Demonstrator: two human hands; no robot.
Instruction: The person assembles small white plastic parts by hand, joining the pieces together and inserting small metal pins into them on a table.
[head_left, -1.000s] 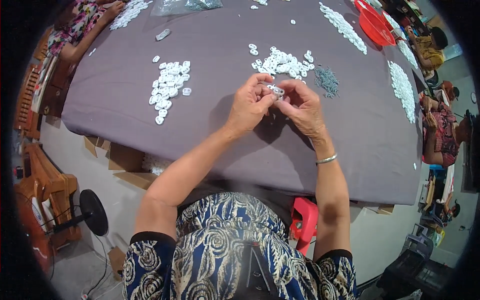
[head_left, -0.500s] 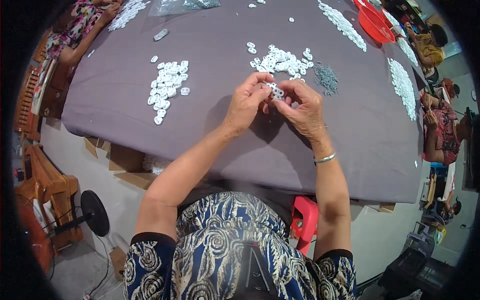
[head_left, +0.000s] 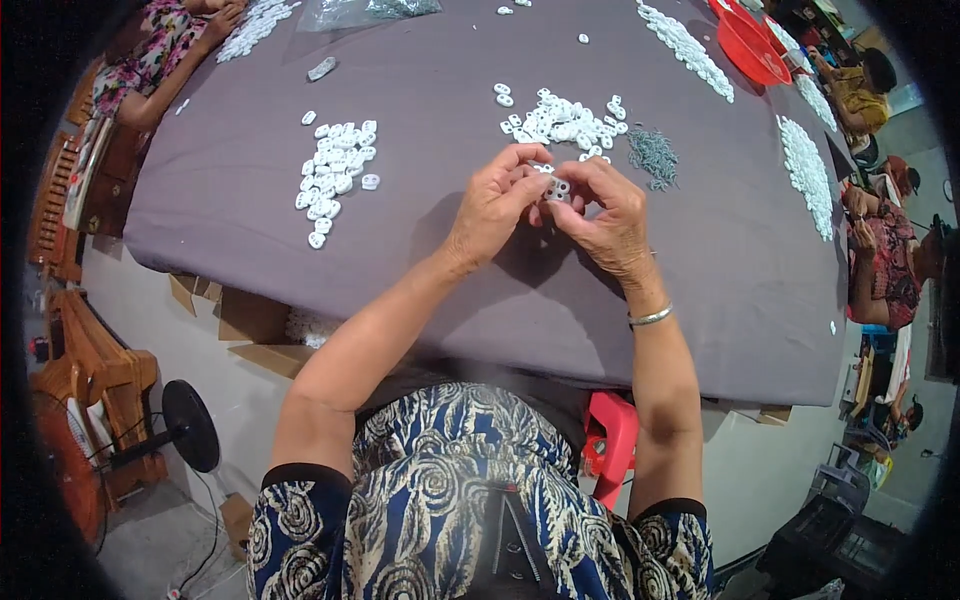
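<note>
Small white oval plastic pieces with dark holes point(head_left: 558, 190) sit pinched between my two hands over the table. My left hand point(head_left: 497, 205) grips them from the left with thumb and fingers. From the right, my right hand point(head_left: 608, 215) holds them too, its thumb and fingertips closed; a silver bangle is on that wrist. Fingers partly hide the pieces, so how many there are cannot be told. Just beyond my hands lies a loose pile of similar white pieces point(head_left: 565, 122). Close to my right hand is a heap of small grey pins or screws point(head_left: 653, 158).
Another pile of white pieces point(head_left: 335, 165) lies to the left on the grey-covered table point(head_left: 420, 90). Larger white heaps point(head_left: 808, 180) and a red basin point(head_left: 752, 50) are at the right. Co-workers sit around. A fan point(head_left: 190, 426) stands lower left.
Both hands stay in nearly the same place. The fingertips have shifted slightly, and the held white pieces have turned a little between them.
</note>
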